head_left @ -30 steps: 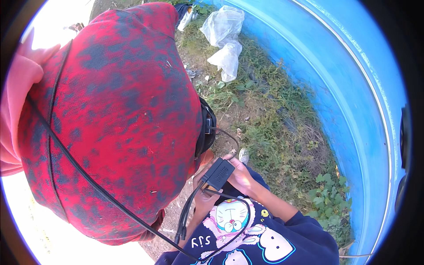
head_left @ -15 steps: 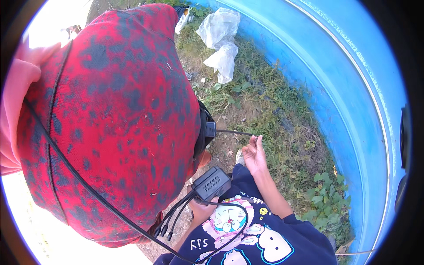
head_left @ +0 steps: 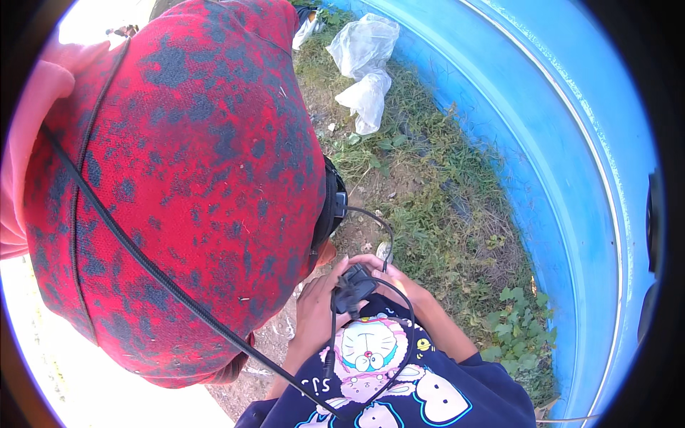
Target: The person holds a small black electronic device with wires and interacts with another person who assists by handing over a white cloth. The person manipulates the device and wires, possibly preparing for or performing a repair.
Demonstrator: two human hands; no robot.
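In front of me my left hand (head_left: pixel 317 307) is curled around a small black box-shaped device (head_left: pixel 358 284) with cables. My right hand (head_left: pixel 392 277) closes in on the device from the other side, its fingers by the far edge. A thin black cable (head_left: pixel 385 222) loops down to my right hand from a small dark unit (head_left: pixel 341 204) strapped on the other person. The cable's end is hidden by my fingers, so I cannot tell whether it sits in the device. Another black cable (head_left: pixel 408 307) loops over my dark printed shirt.
A person in a red and dark mottled covering (head_left: pixel 193 164) fills the left, close to my hands. A thick black cord (head_left: pixel 153 267) runs across it toward me. At right curves a large blue wall (head_left: pixel 564 178). Clear plastic bags (head_left: pixel 364 50) lie on weedy ground (head_left: pixel 442 192).
My right hand has moved left and toward me with the cable, from out over the grass to the device. The cable has gone from stretched to looped. My left hand has turned the device.
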